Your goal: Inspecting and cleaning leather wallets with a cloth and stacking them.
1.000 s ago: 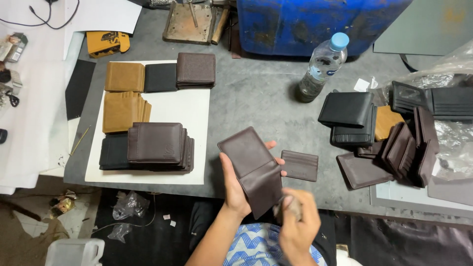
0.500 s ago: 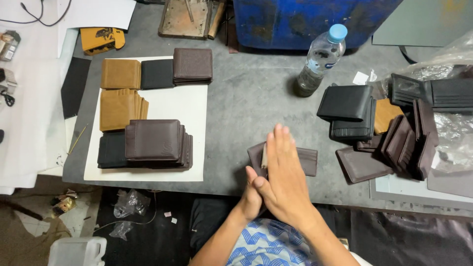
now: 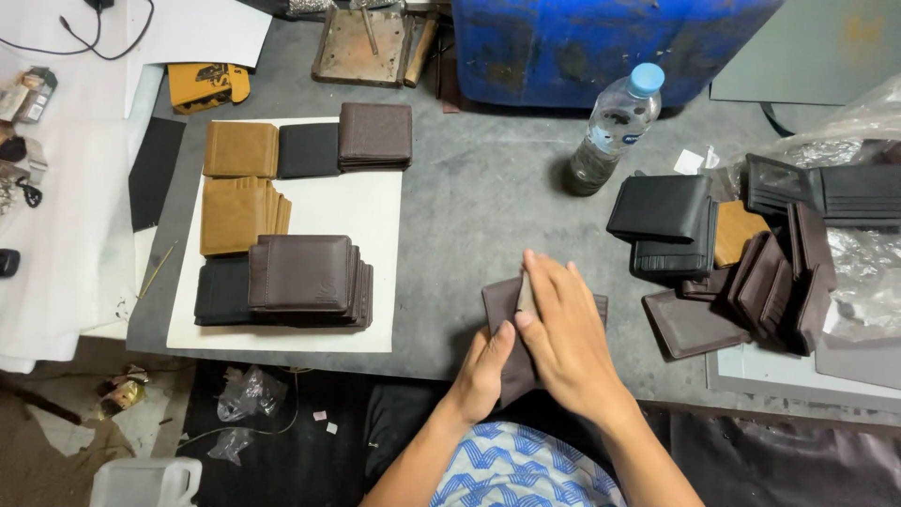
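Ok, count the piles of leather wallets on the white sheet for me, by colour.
Tan leather wallet piles: 2
Black leather wallet piles: 2
Dark brown leather wallet piles: 2
Total: 6
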